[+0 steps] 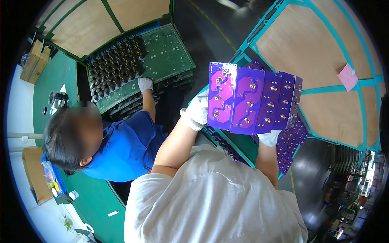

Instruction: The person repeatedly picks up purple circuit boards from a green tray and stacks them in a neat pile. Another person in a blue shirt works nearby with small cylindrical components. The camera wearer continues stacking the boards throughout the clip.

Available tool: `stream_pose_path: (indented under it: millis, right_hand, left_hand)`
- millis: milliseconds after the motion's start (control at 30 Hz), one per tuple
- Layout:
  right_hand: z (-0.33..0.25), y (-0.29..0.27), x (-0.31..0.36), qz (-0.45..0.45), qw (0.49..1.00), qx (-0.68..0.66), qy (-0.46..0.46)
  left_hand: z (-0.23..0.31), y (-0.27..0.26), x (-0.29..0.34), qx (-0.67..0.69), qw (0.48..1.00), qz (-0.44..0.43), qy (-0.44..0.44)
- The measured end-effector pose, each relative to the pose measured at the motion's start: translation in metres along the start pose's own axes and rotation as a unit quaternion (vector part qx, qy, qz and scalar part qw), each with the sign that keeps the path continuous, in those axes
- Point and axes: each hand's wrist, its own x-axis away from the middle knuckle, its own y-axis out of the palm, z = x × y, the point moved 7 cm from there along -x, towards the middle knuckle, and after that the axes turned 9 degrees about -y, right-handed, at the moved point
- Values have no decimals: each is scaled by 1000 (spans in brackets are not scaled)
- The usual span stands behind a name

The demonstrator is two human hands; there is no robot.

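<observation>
Up in front of me is a fanned set of several purple circuit boards (238, 115) with round metal posts. My left hand (197, 108), in a white glove, grips the set by its left edge, its fingertips partly hidden behind the boards. From below, my right hand (269, 138), also gloved, holds the boards' lower right side; most of its fingers are behind them. Beyond and below lie more purple boards (294, 141) with rows of posts, on a teal-framed rack (235, 148) partly covered by the held set.
To my left, a person in a blue shirt (125, 148) rests a gloved hand (145, 84) at the edge of a green tray (172, 50) carrying many dark cylindrical parts (115, 67). Teal-framed wooden panels (300, 44) stand to the right. A green bench (95, 202) lies lower left.
</observation>
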Motion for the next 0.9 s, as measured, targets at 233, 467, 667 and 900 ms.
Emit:
stream_pose_path:
  millis: [233, 467, 667, 900]
  right_hand:
    - [-3, -9, -41, 48, 999, 1, 24]
    - [-3, 5, -39, -7, 986, -145, 87]
    - [8, 1, -63, 47, 826, -499, 259]
    - [8, 12, -66, 72, 783, -536, 307]
  left_hand:
    - [17, 0, 5, 20, 999, 34, -4]
    - [26, -10, 7, 53, 998, 2, 18]
    - [28, -49, 8, 95, 995, 6, 21]
    - [31, -99, 13, 82, 996, 2, 25]
